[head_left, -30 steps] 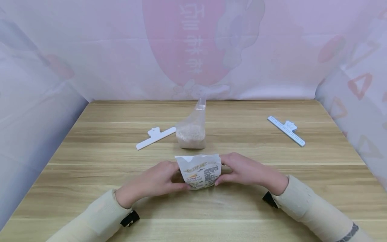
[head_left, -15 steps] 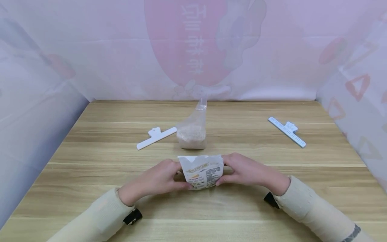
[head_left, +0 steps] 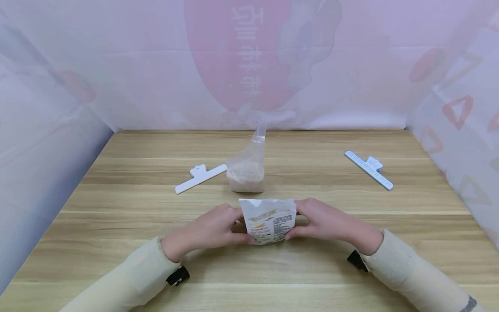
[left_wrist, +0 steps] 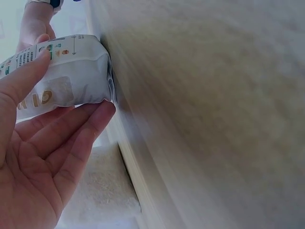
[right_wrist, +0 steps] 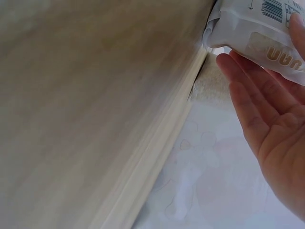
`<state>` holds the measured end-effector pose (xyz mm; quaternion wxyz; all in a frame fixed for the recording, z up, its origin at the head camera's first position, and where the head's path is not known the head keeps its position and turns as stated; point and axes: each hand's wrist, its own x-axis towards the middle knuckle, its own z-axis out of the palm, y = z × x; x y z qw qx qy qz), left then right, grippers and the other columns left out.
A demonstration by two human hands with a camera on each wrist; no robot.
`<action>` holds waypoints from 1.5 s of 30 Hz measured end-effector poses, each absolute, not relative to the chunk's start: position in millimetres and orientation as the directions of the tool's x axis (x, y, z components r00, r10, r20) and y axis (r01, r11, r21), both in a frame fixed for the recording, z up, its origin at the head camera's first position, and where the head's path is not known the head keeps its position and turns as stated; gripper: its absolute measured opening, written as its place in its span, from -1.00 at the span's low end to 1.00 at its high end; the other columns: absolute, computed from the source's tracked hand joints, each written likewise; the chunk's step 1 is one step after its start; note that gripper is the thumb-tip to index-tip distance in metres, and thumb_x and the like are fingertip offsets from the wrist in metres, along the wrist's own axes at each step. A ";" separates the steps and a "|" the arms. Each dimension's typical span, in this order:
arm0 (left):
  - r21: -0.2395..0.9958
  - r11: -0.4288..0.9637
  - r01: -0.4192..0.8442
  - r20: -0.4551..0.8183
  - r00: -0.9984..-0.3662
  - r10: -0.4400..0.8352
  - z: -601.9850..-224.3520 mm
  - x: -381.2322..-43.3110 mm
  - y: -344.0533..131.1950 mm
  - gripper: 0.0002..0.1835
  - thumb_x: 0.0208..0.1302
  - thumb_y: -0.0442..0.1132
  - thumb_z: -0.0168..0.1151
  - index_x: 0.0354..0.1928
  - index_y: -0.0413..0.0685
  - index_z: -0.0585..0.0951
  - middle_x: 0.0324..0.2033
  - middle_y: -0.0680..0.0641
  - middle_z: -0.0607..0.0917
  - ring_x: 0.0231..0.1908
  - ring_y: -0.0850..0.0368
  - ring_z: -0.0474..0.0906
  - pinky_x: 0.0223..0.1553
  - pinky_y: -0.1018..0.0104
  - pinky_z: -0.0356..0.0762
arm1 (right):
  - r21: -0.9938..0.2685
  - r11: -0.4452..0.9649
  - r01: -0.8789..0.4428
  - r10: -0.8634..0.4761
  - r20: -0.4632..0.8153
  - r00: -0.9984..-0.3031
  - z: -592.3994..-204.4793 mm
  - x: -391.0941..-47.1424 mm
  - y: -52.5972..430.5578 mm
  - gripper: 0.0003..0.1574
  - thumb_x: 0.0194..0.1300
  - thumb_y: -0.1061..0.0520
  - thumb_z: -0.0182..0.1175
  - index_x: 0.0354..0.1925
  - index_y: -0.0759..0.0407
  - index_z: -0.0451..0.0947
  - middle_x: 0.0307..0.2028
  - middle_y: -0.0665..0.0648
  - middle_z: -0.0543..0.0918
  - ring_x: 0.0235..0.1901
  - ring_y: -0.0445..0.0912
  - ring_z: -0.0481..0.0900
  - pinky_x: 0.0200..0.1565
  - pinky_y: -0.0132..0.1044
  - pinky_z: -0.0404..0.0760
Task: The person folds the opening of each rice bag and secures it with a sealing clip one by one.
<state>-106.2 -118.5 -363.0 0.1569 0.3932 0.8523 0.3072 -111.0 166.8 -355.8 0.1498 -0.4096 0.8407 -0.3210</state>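
Observation:
A small white packet (head_left: 270, 221) with printed text and pictures stands on the wooden table in front of the person. From the left, the left hand (head_left: 212, 227) holds it, thumb on the near face and fingers behind. The right hand (head_left: 331, 222) grips the opposite side the same way. In the left wrist view, the packet (left_wrist: 76, 71) sits between thumb and fingertips, its folded bottom end close against the table. The right wrist view shows the packet (right_wrist: 252, 28) with a barcode, and the fingers extended along its far side.
Behind the packet stands a clear plastic bag (head_left: 245, 177) of pale grain-like contents, its top twisted upward. A white bag clip (head_left: 200, 177) lies left of it, touching or nearly so. A light blue clip (head_left: 368, 170) lies farther right. Printed cloth (head_left: 156, 78) walls the table.
Both hands and the white packet have shifted a little to the right along the table. The clear bag and the two clips stay where they were.

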 end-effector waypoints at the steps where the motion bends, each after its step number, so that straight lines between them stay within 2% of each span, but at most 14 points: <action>1: 0.648 0.503 0.572 -0.030 -0.641 0.767 -363.2 -106.7 -117.5 -0.49 0.21 -0.06 0.43 0.19 0.00 0.58 0.02 0.04 0.75 -0.01 0.21 0.70 0.07 0.25 0.64 | -0.672 0.456 -0.584 -0.784 0.007 -0.621 -356.0 -110.9 167.9 -0.44 0.23 -0.06 0.38 0.13 0.13 0.56 0.01 -0.01 0.74 0.04 -0.16 0.68 0.12 -0.21 0.63; 6: 0.670 0.502 0.547 -0.062 -0.633 0.772 -362.8 -109.5 -111.2 -0.46 0.21 -0.11 0.44 0.23 0.00 0.56 0.05 0.03 0.74 0.02 0.25 0.68 0.08 0.33 0.62 | -0.704 0.449 -0.551 -0.779 -0.007 -0.627 -357.4 -111.2 173.7 -0.47 0.25 -0.02 0.37 0.12 0.16 0.56 0.00 0.04 0.74 0.00 -0.14 0.69 0.06 -0.29 0.67; 15: 0.687 0.487 0.539 -0.092 -0.600 0.794 -359.2 -116.6 -95.0 -0.45 0.21 -0.16 0.43 0.25 -0.01 0.54 0.08 0.01 0.72 -0.03 0.26 0.69 0.05 0.45 0.60 | -0.705 0.460 -0.539 -0.770 -0.015 -0.637 -356.6 -112.0 188.5 -0.50 0.27 -0.05 0.36 0.10 0.14 0.58 0.01 0.04 0.74 0.00 -0.15 0.69 0.03 -0.30 0.68; 24: 0.683 0.450 0.575 -0.064 -0.567 0.821 -360.9 -120.9 -82.4 -0.52 0.22 -0.16 0.42 0.17 -0.07 0.57 0.03 -0.05 0.74 -0.04 0.19 0.71 0.03 0.44 0.61 | -0.698 0.464 -0.545 -0.760 0.002 -0.650 -355.8 -109.2 202.5 -0.52 0.27 -0.06 0.34 0.10 0.11 0.58 0.00 0.03 0.74 0.00 -0.17 0.69 0.01 -0.28 0.69; 34: 0.659 0.446 0.606 -0.064 -0.546 0.836 -361.2 -125.5 -66.3 -0.57 0.23 -0.11 0.42 0.11 -0.05 0.62 0.00 -0.01 0.76 -0.09 0.28 0.70 -0.01 0.47 0.61 | -0.682 0.482 -0.550 -0.738 0.023 -0.674 -358.4 -105.2 218.1 -0.53 0.24 -0.03 0.38 0.06 0.10 0.59 -0.04 0.01 0.76 -0.05 -0.26 0.68 -0.04 -0.27 0.71; 42: 0.667 0.443 0.599 -0.097 -0.520 0.848 -358.9 -131.2 -53.8 -0.55 0.25 -0.11 0.40 0.15 -0.08 0.60 0.04 -0.02 0.74 -0.04 0.26 0.68 0.04 0.44 0.61 | -0.695 0.499 -0.518 -0.713 0.011 -0.701 -359.9 -103.2 228.8 -0.53 0.23 -0.04 0.38 0.07 0.08 0.59 -0.04 -0.01 0.75 -0.05 -0.29 0.67 -0.04 -0.28 0.71; 45: 0.657 0.444 0.609 -0.098 -0.515 0.851 -358.6 -132.6 -49.3 -0.57 0.25 -0.09 0.40 0.12 -0.08 0.61 0.00 -0.01 0.76 -0.07 0.28 0.68 0.02 0.45 0.61 | -0.702 0.495 -0.512 -0.707 0.017 -0.707 -359.5 -102.5 232.2 -0.52 0.22 -0.03 0.39 0.07 0.10 0.58 -0.05 0.00 0.76 -0.05 -0.30 0.66 -0.03 -0.27 0.71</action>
